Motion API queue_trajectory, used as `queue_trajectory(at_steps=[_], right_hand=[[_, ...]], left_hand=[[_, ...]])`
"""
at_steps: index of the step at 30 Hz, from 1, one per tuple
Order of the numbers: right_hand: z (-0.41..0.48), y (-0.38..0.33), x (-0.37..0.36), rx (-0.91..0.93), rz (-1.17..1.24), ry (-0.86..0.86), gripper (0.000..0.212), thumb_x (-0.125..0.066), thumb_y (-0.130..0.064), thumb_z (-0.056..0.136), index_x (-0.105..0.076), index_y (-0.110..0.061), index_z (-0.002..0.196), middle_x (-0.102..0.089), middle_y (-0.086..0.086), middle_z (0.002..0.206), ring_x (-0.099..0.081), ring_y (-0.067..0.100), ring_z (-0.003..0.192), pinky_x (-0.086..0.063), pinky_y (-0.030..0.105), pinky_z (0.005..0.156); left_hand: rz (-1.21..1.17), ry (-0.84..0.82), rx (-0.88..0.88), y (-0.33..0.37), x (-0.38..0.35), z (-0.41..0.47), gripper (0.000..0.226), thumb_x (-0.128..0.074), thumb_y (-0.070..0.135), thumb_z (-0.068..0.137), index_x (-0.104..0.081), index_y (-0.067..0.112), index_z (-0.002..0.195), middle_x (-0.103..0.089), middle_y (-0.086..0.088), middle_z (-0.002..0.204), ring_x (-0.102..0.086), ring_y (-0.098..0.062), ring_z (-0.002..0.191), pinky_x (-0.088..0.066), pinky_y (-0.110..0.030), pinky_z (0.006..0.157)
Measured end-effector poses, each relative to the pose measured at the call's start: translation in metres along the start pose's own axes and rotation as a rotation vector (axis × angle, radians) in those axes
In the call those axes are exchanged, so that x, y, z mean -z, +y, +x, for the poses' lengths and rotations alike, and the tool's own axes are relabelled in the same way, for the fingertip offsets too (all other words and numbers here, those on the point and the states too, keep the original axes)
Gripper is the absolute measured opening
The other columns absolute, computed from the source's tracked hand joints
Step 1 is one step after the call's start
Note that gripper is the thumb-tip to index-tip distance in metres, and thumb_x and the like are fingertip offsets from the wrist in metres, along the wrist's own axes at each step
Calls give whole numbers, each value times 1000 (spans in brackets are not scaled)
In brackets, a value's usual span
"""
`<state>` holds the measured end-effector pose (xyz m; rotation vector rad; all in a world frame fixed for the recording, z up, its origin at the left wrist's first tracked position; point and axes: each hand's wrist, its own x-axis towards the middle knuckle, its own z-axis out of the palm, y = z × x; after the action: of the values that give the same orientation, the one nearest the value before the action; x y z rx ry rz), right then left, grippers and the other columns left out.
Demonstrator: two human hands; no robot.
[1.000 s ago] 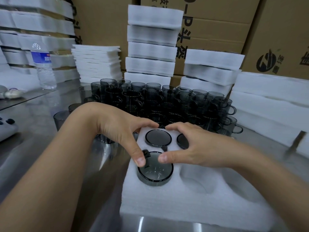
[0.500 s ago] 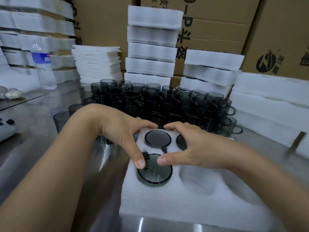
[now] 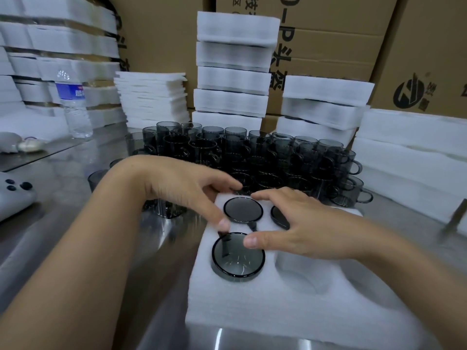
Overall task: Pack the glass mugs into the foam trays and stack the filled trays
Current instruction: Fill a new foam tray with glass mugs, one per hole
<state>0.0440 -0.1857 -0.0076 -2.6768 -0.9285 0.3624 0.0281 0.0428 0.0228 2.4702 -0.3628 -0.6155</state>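
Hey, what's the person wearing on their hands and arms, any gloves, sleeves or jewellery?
Nothing shows. The left hand and right hand have no gloves, visible rings or watch. The left forearm and right forearm are sleeveless to the frame's edge. Visible nails are short and unpainted.

The white foam tray (image 3: 290, 306) holds three smoky grey glass mugs, flat round faces up: one (image 3: 238, 256) at its 9 o'clock standing proud of its well, two (image 3: 243, 209) (image 3: 278, 218) seated flush at 11 and 12. Beyond it at 12 o'clock, loose mugs (image 3: 265, 157) stand upright and crowded, with stacked foam trays (image 3: 235, 72) behind.
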Motion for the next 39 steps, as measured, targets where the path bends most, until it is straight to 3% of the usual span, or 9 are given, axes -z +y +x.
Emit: queue_trajectory(at_steps=[3, 5, 7, 11, 17, 19, 22, 33, 39], right_hand=[[1, 2, -2, 22, -18, 26, 106, -22, -97, 46, -18, -50, 141, -28, -17, 143, -20, 9, 135, -20, 28, 103], [2, 3, -3, 31, 8, 50, 102, -15, -95, 50, -22, -49, 141, -33, -17, 139, -24, 8, 133, -21, 27, 104], [3, 4, -3, 36, 26, 61, 98, -12, -92, 53, -25, -49, 139, -36, -17, 134, -27, 7, 130, -22, 27, 103], [4, 5, -3, 45, 22, 70, 94, -13, -90, 55, -26, -49, 139, -36, -17, 134, -26, 5, 130, -21, 25, 104], [4, 5, -4, 47, -1, 73, 94, -12, -89, 55, -26, -49, 139, -37, -18, 129, -28, 6, 128, -22, 26, 104], [4, 6, -4, 49, 3, 72, 94, -12, -89, 55, -26, -49, 138, -36, -19, 125, -28, 6, 128, -23, 27, 104], [5, 7, -4, 50, 13, 71, 93, -12, -90, 55, -27, -50, 138, -37, -19, 128, -28, 6, 128, -23, 27, 104], [6, 8, -4, 62, 19, 89, 93, -13, -89, 57, -28, -48, 139, -37, -15, 137, -28, 8, 131, -24, 30, 108], [7, 5, -3, 67, 131, 176, 87, -18, -84, 59, -45, -41, 130, -48, -16, 124, -41, 3, 121, -33, 28, 105]], left_hand=[[-127, 450, -128, -3, 7, -2, 44, -80, 45, 66, -61, 48, 106, -67, 21, 103, -63, 5, 97, -46, -22, 92], [-118, 772, -173, -8, 12, -3, 21, -76, 35, 76, -68, 40, 94, -68, 16, 82, -64, 1, 79, -47, -22, 80], [12, 893, -62, -11, 15, -6, 12, -75, 37, 75, -68, 37, 85, -65, 14, 71, -60, -2, 67, -42, -20, 64], [229, 836, 268, -17, 16, -12, 20, -81, 42, 67, -67, 30, 73, -63, 12, 72, -57, -4, 68, -39, -22, 54], [333, 617, 419, -8, 6, -1, 25, -81, 34, 71, -60, 25, 78, -60, 10, 80, -56, -10, 75, -39, -24, 57], [396, 528, 490, -6, 1, 4, 27, -80, 30, 73, -57, 22, 84, -57, 8, 82, -56, -17, 81, -43, -26, 61], [469, 467, 561, -5, -5, 10, 29, -79, 24, 73, -56, 18, 91, -56, 4, 84, -60, -25, 89, -52, -37, 79], [517, 656, 402, 6, -15, 19, 28, -57, 6, 82, -41, 27, 71, -52, 7, 82, -55, -23, 86, -39, -32, 65], [496, 833, 197, 20, -22, 17, 21, -55, 11, 78, -44, 28, 78, -53, 10, 78, -48, -12, 69, -28, -25, 50]])
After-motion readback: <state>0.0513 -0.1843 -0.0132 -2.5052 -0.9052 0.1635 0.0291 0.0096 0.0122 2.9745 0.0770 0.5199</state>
